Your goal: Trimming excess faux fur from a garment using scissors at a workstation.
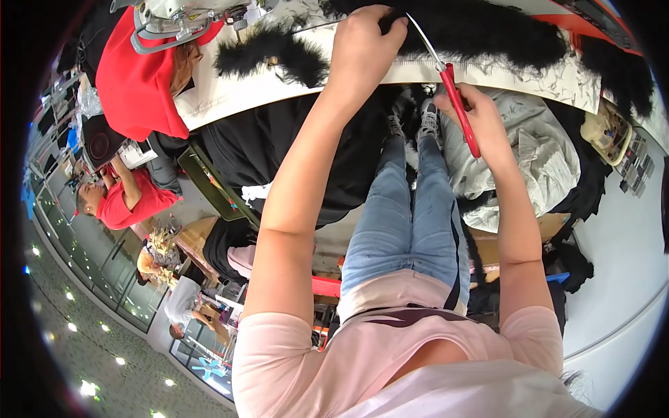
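My right hand (481,122) is closed around the red handles of a pair of scissors (456,104). Their silver blades point up and to the left, with the tips close to my left fingers. Over the white worktop (446,75), my left hand (364,49) pinches a bit of black fur trim between thumb and fingers. A long black fur strip (488,33) lies along the tabletop to the right of that hand. To its left is a shorter black fur piece (296,63), with a thin dark line running toward my fingers. Loose black fluff is scattered on the top.
A sewing machine (178,21) stands at the far left, with red fabric (136,83) hanging off the table beside it. Below the table edge are black cloth (244,139) and a crumpled grey-white cover (536,153). Several other people, including one in red (132,198), are off to the left.
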Tool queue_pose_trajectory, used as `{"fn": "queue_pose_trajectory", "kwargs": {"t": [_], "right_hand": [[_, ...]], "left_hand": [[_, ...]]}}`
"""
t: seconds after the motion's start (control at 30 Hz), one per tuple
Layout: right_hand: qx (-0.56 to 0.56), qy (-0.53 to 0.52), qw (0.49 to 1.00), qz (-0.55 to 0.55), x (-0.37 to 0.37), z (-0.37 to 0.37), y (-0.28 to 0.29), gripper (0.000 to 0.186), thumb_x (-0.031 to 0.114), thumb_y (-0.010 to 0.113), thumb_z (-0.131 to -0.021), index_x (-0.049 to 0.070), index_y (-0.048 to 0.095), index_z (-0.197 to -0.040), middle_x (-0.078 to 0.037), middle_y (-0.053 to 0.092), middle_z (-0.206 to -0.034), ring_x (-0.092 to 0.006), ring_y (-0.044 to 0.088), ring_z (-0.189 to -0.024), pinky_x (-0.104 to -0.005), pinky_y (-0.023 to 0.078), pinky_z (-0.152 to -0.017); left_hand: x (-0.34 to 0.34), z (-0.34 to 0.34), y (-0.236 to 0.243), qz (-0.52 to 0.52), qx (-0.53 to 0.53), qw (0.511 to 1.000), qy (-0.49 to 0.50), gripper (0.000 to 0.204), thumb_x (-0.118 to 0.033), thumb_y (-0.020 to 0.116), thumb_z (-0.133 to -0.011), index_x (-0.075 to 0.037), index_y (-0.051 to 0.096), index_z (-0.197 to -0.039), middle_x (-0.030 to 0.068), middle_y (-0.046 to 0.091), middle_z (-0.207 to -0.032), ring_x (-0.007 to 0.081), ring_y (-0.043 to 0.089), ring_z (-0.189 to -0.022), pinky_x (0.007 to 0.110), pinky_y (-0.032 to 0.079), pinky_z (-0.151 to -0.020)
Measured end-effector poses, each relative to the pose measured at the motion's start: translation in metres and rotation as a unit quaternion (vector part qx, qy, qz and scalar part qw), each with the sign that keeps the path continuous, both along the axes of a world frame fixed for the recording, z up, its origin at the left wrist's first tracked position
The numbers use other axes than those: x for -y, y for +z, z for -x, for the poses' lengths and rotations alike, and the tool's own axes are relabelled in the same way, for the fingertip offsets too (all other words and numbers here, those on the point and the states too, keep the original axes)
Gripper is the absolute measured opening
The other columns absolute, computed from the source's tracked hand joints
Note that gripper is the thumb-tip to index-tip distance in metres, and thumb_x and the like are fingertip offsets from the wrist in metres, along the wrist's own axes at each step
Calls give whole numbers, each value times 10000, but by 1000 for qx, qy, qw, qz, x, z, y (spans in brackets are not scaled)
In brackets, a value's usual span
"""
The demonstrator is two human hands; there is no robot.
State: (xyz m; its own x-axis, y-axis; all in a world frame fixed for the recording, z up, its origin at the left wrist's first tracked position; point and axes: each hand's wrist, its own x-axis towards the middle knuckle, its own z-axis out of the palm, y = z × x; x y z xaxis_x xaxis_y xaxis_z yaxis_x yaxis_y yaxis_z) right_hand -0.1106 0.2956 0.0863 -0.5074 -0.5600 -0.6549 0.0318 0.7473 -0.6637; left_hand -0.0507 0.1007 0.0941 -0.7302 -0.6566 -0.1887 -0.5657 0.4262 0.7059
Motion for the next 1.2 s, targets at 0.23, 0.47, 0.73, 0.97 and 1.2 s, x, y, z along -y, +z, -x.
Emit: {"fn": "queue_pose_trajectory", "kwargs": {"t": [0.23, 0.47, 0.73, 0.97, 1.2], "right_hand": [[21, 7, 1000, -7, 4, 1, 2, 432, 382, 672, -852, -33, 623, -959, -41, 570, -722, -100, 476, -651, -248, 404, -614], [39, 4, 999, 11, 6, -1, 6, 429, 404, 654, -863, -17, 623, -941, 2, 511, -647, -69, 425, -521, -242, 355, -476], [89, -9, 995, 37, 6, -1, 7, 491, 500, 611, -866, 13, 619, -934, 35, 439, -574, -45, 396, -462, -224, 318, -412], [144, -23, 987, 60, 6, -2, 8, 567, 606, 554, -853, 39, 576, -870, 52, 397, -561, -44, 392, -463, -217, 333, -419], [114, -13, 992, 54, 10, -4, 6, 576, 604, 559, -850, 29, 577, -878, 54, 400, -546, -43, 386, -449, -209, 328, -416]], "left_hand": [[-2, -3, 6, 13, -287, 956, -61, 326, -213, 596, -868, 77, 622, -1015, 228, 635, -688, 297, 638, -556, 374, 491, -575], [-4, 5, 20, -39, -42, 998, 29, 305, -206, 599, -866, 70, 633, -991, 250, 641, -771, 324, 656, -650, 374, 497, -620], [-7, -2, 10, 40, -101, 994, 15, 237, -153, 606, -860, 57, 644, -962, 239, 646, -870, 387, 634, -809, 391, 494, -715], [-11, -3, 6, 92, -125, 988, 11, 155, -94, 603, -845, 38, 641, -919, 215, 633, -872, 396, 612, -818, 413, 487, -719], [-7, -7, -22, 181, -350, 917, -55, 127, -71, 602, -830, 9, 624, -926, 195, 611, -857, 402, 595, -791, 427, 486, -686]]}}
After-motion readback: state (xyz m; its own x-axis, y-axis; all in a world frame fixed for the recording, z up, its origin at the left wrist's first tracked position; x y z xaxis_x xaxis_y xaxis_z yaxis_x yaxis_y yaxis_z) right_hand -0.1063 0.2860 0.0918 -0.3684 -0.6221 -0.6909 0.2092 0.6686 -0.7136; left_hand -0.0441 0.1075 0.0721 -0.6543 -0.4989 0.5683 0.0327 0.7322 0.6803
